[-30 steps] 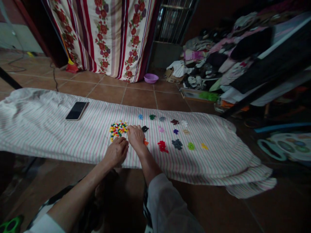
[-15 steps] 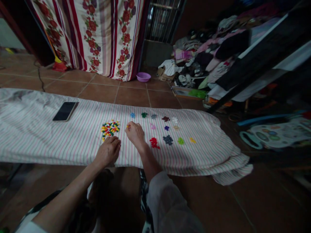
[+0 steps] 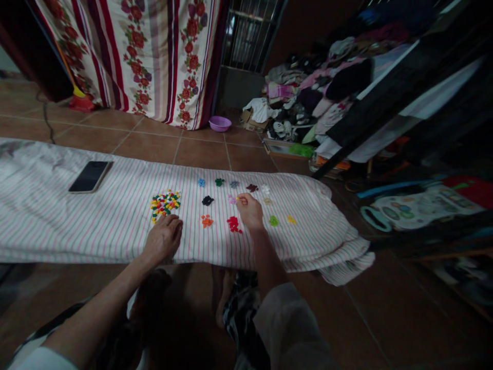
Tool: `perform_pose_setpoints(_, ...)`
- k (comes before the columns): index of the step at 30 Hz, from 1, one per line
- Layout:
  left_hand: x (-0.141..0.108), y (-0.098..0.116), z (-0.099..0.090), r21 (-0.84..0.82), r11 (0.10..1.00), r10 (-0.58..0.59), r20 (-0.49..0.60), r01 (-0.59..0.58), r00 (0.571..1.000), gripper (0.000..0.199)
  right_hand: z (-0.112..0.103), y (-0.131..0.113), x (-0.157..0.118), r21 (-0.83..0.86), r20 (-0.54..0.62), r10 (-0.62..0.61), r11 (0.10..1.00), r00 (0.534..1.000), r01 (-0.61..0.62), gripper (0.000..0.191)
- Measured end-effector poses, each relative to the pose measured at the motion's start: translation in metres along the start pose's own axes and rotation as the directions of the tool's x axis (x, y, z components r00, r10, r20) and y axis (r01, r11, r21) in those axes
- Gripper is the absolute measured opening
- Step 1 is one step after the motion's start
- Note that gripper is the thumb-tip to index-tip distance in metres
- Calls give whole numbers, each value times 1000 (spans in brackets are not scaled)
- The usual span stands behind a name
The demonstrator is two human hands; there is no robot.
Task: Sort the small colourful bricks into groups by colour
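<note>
Lying open on the striped cloth (image 3: 57, 226), the left hand (image 3: 164, 239) sits just below the heap of multicoloured plastic pieces (image 3: 165, 204) — the right hand (image 3: 249, 211) curls beside the pink pieces (image 3: 232, 199), its hold too small to tell.

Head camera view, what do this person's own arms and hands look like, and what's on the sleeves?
The left hand and right hand are bare, without gloves, as are the forearms. The left arm has a white cuff; the right wears a loose pale grey sleeve.
</note>
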State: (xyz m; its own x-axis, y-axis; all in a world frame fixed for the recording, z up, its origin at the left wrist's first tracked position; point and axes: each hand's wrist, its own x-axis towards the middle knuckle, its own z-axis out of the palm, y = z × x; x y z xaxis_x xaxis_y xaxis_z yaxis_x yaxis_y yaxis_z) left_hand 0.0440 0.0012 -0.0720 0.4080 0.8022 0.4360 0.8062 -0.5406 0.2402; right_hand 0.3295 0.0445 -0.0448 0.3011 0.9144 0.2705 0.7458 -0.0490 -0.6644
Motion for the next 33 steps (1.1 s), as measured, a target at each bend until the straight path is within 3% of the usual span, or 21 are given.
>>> perform_pose_setpoints(6,-1,1,1,53,998,19,-22,-18,1000,20,-30,31,1,26,-48,61,998,997,-60,16)
perform_pose_setpoints(12,-2,1,2,61,997,39,-19,-38,999,21,-65,63,-9,-150,-160,134,976,978,-158,23)
perform_pose_setpoints(20,-1,2,0,46,999,18,-7,-18,1000,22,-111,103,-27,-365,-302,400,790,865,-492,31)
perform_pose_setpoints(24,1,3,-1,6,1000,8,3,-8,1000,23,-116,116,-31,-364,-306,491,732,816,-577,32)
perform_pose_setpoints(33,2,6,-2,49,999,10,29,-11,1000,23,-112,124,-29,-342,-278,501,745,819,-572,34)
